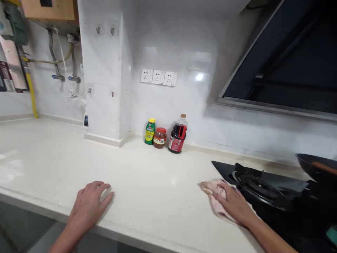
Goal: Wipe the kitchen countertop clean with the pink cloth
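My right hand (233,203) presses a pale pink patterned cloth (214,185) against the white countertop (158,196), right beside the left edge of the black gas stove (223,168). Its fingers lie over the bunched cloth, and part of the cloth shows past the fingertips. Over on the left, my left hand (89,203) is at the counter's front edge, thumb and fingers apart, holding nothing.
Against the back wall stand a green bottle with a yellow cap (150,131), a red-lidded jar (159,138) and a dark sauce bottle (178,135). A wok (317,168) sits at the far right, below the slanted range hood (284,70). A wall pillar (102,70) juts out at left.
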Tool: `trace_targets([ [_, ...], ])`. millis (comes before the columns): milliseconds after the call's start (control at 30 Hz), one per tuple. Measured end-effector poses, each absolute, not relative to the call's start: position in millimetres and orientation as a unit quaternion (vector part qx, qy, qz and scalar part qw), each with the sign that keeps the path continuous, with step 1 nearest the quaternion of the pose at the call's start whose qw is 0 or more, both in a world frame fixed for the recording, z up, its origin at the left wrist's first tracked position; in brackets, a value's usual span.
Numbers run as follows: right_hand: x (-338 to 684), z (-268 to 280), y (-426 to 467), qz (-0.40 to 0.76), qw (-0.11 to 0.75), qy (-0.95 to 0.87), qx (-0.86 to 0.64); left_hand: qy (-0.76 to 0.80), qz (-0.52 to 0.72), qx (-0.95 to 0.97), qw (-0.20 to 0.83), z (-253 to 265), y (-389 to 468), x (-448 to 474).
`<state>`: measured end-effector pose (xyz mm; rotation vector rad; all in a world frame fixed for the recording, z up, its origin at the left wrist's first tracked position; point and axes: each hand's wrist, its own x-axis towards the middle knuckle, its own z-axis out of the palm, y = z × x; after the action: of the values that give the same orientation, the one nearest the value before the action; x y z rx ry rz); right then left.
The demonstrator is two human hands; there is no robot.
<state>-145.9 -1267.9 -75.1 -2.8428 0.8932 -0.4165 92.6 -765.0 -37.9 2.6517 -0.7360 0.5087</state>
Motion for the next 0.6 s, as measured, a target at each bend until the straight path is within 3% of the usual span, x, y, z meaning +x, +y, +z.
trace_targets([
  [267,2,-44,-1224,-0.096,0.079,0.375,-0.919,-0.268,0.215,0.916,0.205,-51,-764,100],
  [467,92,-30,-1086,-0.054,0.127,0.183,-0.973,-0.257,0.226,0.908,0.242,-52,-763,100],
  [600,101,-21,-988,-0.021,0.152,0.014,-0.988,-0.219,0.223,0.912,0.265,-53,-761,103],
])
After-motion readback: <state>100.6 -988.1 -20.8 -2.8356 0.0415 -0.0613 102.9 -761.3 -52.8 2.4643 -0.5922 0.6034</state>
